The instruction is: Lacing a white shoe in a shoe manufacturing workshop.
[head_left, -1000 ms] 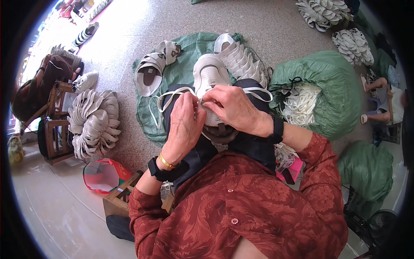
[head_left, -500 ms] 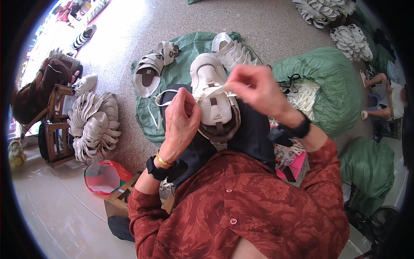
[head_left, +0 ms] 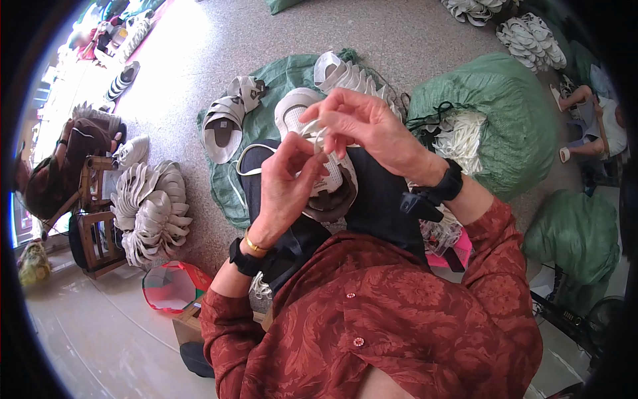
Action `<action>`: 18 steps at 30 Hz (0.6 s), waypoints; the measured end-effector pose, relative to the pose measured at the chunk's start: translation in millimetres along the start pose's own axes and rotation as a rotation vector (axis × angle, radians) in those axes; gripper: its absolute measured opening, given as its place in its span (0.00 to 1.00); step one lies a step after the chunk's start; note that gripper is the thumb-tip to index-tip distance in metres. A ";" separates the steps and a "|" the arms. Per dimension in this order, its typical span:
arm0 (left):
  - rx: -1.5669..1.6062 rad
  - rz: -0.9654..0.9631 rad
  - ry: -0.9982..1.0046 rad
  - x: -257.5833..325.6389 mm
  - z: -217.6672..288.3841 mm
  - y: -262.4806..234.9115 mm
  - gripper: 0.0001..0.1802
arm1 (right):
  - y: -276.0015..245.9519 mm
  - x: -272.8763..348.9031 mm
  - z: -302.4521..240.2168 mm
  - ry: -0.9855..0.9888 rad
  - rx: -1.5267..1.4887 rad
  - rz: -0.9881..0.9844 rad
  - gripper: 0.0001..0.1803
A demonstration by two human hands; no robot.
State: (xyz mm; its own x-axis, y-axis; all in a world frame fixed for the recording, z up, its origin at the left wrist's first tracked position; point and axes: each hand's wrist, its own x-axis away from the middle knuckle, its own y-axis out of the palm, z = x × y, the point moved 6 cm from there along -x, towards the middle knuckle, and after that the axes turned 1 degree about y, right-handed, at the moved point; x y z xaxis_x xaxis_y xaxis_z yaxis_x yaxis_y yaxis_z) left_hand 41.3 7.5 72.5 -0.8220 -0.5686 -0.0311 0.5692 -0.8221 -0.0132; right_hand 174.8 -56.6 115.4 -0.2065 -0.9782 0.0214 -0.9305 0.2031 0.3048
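A white shoe upper (head_left: 293,112) with mesh panels lies across my lap, its toe pointing away from me and its brown-lined opening nearest my body. Above its middle, my left hand (head_left: 289,179) pinches a white shoelace (head_left: 244,172) that loops out to the left over my dark trousers. My right hand (head_left: 372,130) is close beside it, thumb and fingers closed on the same lace over the shoe's tongue area. The two hands nearly touch and cover much of the lacing, so how the lace runs there is hidden.
Beyond my knees, shoe uppers (head_left: 222,136) and a white stack (head_left: 352,76) lie on green sheeting (head_left: 272,80). To my right stands a green sack (head_left: 515,126) with white laces (head_left: 458,143). More uppers (head_left: 149,206), a red-rimmed bucket (head_left: 174,286) and other people are around.
My right hand has come left and turned toward my left hand, which has risen slightly. The hands are now close together over the shoe. The view has shifted a little.
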 end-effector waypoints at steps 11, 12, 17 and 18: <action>0.077 0.689 -0.168 90.1 -9.1 -199.9 0.08 | -214.3 140.4 43.0 0.237 0.004 0.532 0.10; 0.085 0.642 -0.181 100.5 -8.3 -214.5 0.09 | -250.5 165.9 48.1 0.231 -0.080 0.573 0.11; -0.311 0.429 -0.346 111.1 -10.7 -202.9 0.11 | -243.8 198.1 52.2 0.391 0.061 0.564 0.09; -0.423 0.355 -0.279 103.8 -8.3 -192.0 0.11 | -234.8 194.7 55.1 0.456 0.099 0.526 0.09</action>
State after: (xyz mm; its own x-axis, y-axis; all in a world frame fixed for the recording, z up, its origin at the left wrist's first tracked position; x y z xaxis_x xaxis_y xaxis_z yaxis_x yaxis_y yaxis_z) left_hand -153.2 106.5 63.5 -0.5223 -0.8384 0.1558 0.7198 -0.5314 -0.4467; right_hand 336.5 -292.4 -4.5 -0.5094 -0.6655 0.5456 -0.7699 0.6357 0.0566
